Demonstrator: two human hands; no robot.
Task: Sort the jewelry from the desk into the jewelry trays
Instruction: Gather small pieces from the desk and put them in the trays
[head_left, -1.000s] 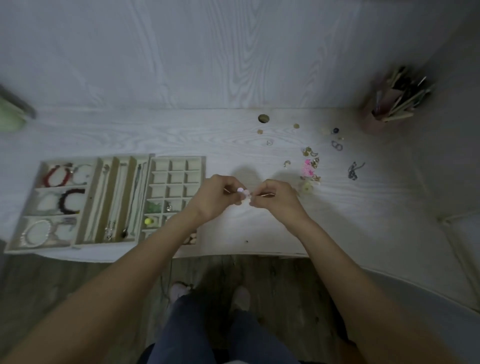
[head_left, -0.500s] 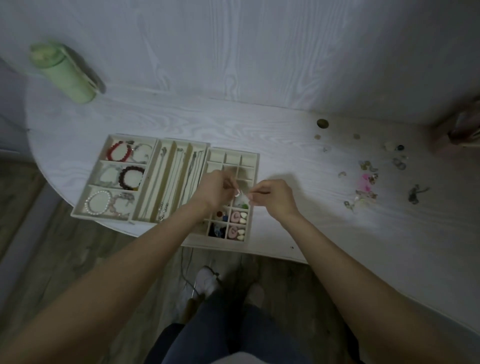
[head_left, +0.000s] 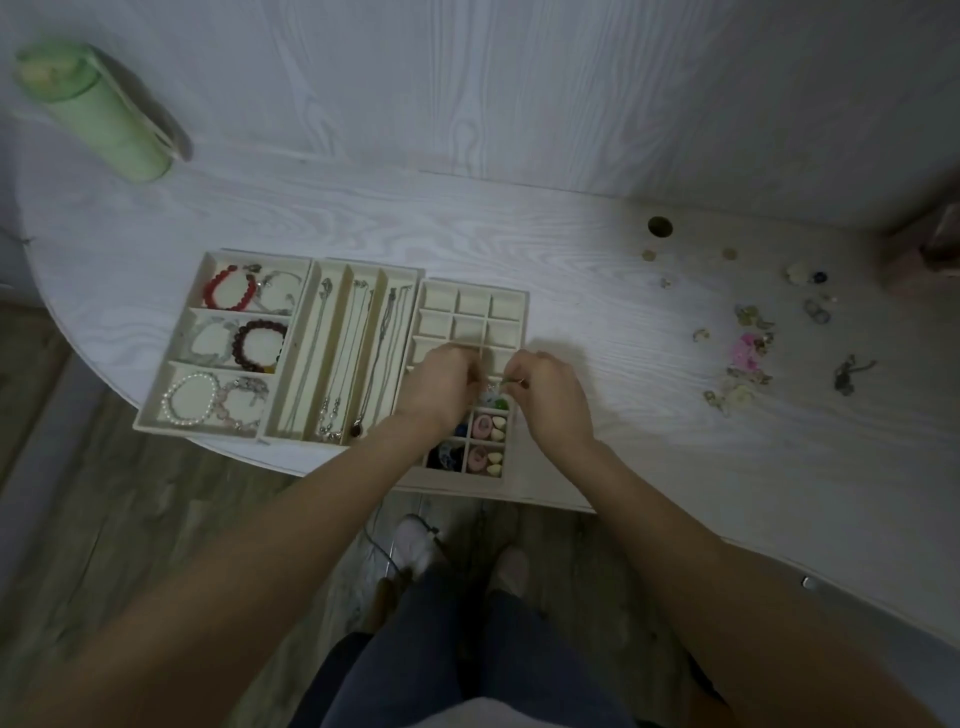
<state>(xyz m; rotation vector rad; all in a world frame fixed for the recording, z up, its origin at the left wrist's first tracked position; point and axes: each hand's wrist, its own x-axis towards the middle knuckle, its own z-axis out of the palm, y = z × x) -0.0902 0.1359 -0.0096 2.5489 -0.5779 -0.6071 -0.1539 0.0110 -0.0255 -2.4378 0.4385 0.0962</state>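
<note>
Over the gridded tray (head_left: 470, 301), at its middle rows, both hands meet with fingers curled inward: the right hand (head_left: 553, 397) pinches a small thin metallic piece (head_left: 515, 383) between thumb and forefinger, and the left hand (head_left: 441, 387) has its fingertips drawn together just beside it, though what they grip, if anything, is too small to tell. That piece looks like an earring or a similar trinket, so it should be very light, stiff and slippery, easy to drop or bend; a fingertip pinch on its thin shaft or hook seems the sensible hold, released low inside one cell so it cannot bounce out. Cells nearest the person already hold beads and pink and cream pieces. Bracelets fill the left tray (head_left: 156, 410), chains the middle tray (head_left: 340, 267). Loose jewelry (head_left: 748, 353) remains scattered on the desk (head_left: 571, 280), well apart to the right.
</note>
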